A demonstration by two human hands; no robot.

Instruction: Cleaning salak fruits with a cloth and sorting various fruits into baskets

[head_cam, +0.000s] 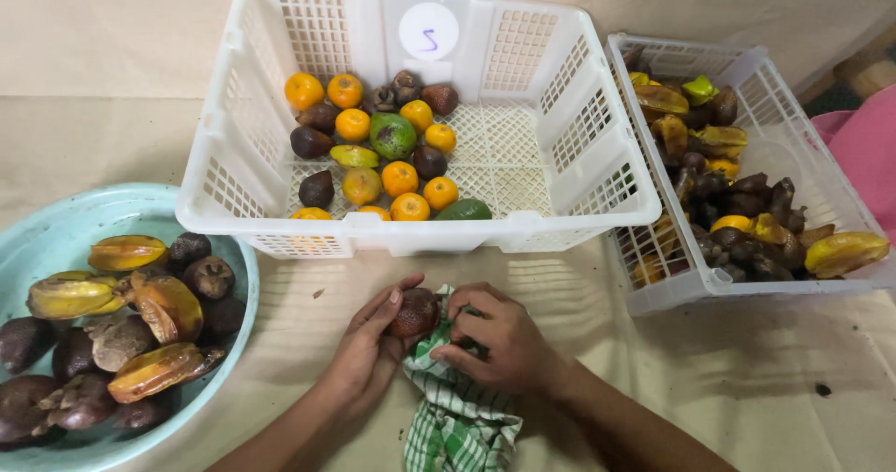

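Bottom centre: left hand (369, 346) pinches a scaly dark-brown round fruit (413, 311); right hand (499, 341) presses a green-checked cloth (457, 416) against it. White lattice basket (597, 192) above part-filled; turquoise basin (56, 239) at left remains loaded.

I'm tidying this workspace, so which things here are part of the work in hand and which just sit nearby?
In use:
left hand holding the brown fruit
right hand gripping the green checked cloth

Nearby:
middle white basket of mixed fruit
right white basket of dark and yellow fruit
blue bowl of fruit
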